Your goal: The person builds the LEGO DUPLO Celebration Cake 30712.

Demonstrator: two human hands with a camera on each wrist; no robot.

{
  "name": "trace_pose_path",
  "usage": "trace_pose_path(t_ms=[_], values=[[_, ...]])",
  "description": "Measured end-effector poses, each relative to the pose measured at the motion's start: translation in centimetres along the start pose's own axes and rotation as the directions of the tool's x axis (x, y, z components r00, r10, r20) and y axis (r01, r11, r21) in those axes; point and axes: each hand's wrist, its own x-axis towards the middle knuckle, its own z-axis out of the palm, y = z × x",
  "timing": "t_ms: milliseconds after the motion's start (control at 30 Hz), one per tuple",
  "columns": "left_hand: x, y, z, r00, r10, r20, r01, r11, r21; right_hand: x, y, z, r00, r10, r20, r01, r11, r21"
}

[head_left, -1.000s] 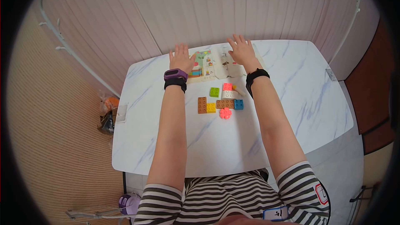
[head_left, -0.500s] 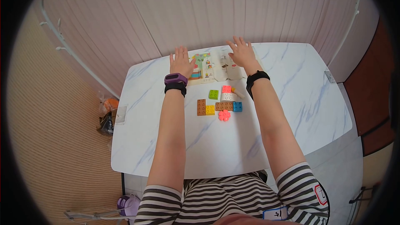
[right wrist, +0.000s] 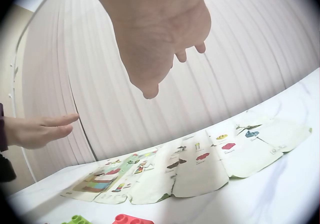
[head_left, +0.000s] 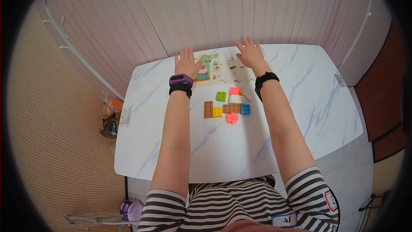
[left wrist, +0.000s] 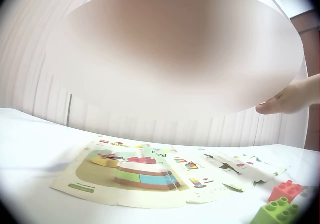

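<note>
My left hand (head_left: 186, 63) is held out with straight fingers over the left part of a folded picture leaflet (head_left: 217, 77); nothing is in it. Raised over the leaflet's right part, my right hand (head_left: 252, 56) has its fingers spread and holds nothing. In the right wrist view both the right hand (right wrist: 160, 39) and the left hand (right wrist: 37, 130) hover above the table. Closer to me lie a green brick (head_left: 221, 96), a pink brick (head_left: 234, 90), a white curved brick (head_left: 235, 99) and a white piece with a yellow tip (head_left: 246, 95).
Nearer on the marbled table (head_left: 309, 103) are an upright-lying brown brick (head_left: 208, 109), a yellow brick (head_left: 217, 112), a sideways brown brick (head_left: 231, 108), a blue brick (head_left: 245, 109) and a pink flower (head_left: 232, 118). A pleated curtain (head_left: 206, 8) hangs behind the far edge.
</note>
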Motion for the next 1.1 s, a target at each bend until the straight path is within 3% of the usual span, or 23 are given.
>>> trace_pose_path(t_ms=[100, 200, 1100], values=[[-0.13, -0.12, 0.28, 0.999, 0.006, -0.053, -0.008, 1.000, -0.028, 0.01, -0.07, -0.05, 1.000, 0.000, -0.010, 0.000, 1.000, -0.004], [-0.19, -0.13, -0.25, 1.000, 0.006, 0.016, -0.006, 1.000, 0.011, -0.07, -0.09, 0.11, 1.000, 0.002, -0.019, -0.002, 1.000, -0.009], [-0.36, -0.25, 0.35, 0.999, 0.038, -0.022, -0.037, 0.999, 0.028, 0.33, 0.21, -0.37, 1.000, -0.016, 0.002, 0.016, 0.999, -0.032]])
